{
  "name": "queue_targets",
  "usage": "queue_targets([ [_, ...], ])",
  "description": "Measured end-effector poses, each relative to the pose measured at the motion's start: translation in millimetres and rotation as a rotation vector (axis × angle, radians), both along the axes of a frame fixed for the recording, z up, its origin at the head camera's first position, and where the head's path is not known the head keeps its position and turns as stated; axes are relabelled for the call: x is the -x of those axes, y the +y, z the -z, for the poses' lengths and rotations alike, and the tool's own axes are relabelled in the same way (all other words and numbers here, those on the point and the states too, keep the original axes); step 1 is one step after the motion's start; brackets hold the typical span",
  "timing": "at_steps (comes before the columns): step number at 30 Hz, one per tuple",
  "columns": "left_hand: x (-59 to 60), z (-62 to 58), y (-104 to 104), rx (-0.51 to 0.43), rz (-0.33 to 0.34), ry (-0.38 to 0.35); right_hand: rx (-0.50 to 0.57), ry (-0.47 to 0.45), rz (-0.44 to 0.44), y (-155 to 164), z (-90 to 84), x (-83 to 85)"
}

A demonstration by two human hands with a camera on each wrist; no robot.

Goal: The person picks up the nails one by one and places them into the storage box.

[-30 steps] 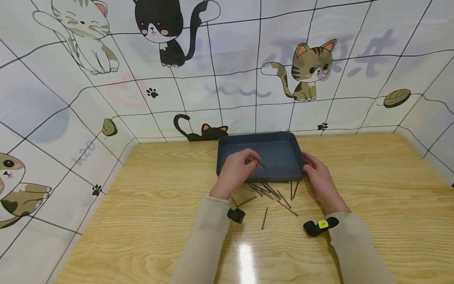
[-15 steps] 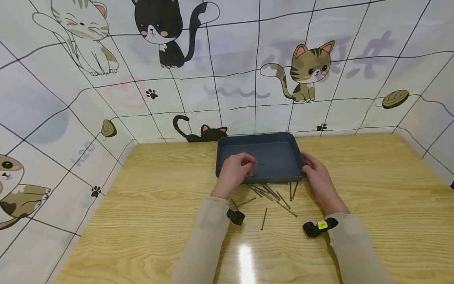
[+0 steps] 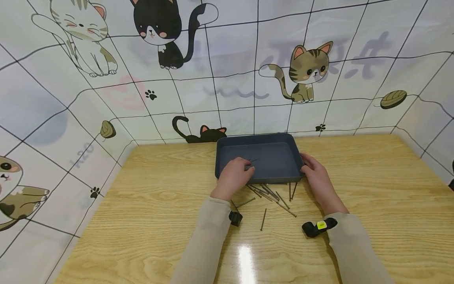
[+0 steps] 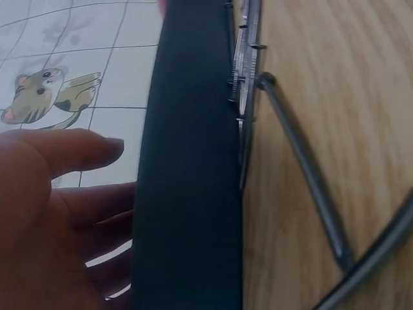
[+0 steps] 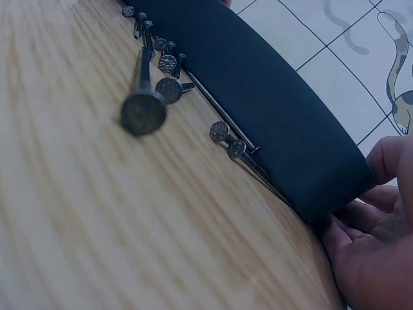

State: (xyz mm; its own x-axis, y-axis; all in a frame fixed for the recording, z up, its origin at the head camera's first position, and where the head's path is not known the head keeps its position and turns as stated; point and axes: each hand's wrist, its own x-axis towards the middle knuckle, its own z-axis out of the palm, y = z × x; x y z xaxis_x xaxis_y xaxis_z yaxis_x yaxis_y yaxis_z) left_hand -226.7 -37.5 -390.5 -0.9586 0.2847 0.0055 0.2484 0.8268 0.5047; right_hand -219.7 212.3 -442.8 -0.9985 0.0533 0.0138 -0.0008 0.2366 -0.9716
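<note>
A dark blue-grey tray stands at the back of the wooden table. My left hand reaches over its front wall into the left half, thumb and fingers apart. Just past the fingertips, a thin dark nail shows inside the tray. In the left wrist view, the tray's wall hides the tips of the left fingers. With its thumb and fingers, my right hand holds the tray's right front corner. Several loose nails lie in front of the tray, some against its wall.
One nail lies apart, nearer the front of the table. Two more nails lie close by the left wrist. A cat-patterned wall covering rises right behind the tray.
The nail that my left hand pinched has left its grip over the tray. The left thumb and fingers have parted and the hand has drawn slightly down. The right hand stays at the tray.
</note>
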Motion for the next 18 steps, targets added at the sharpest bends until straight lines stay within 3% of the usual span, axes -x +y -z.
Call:
queue_targets([
  [4,-1.1,2.6,1.3,0.073,0.01,-0.014,0.0,-0.004,-0.001,-0.2,-1.0,-0.2],
  [13,-3.4,6.4,2.5,0.123,0.033,-0.105,0.01,-0.016,-0.001,-1.1,-4.0,-0.9],
  [18,-4.0,9.4,4.3,0.164,0.021,-0.115,0.021,-0.005,-0.009,-1.2,-3.5,-1.3],
])
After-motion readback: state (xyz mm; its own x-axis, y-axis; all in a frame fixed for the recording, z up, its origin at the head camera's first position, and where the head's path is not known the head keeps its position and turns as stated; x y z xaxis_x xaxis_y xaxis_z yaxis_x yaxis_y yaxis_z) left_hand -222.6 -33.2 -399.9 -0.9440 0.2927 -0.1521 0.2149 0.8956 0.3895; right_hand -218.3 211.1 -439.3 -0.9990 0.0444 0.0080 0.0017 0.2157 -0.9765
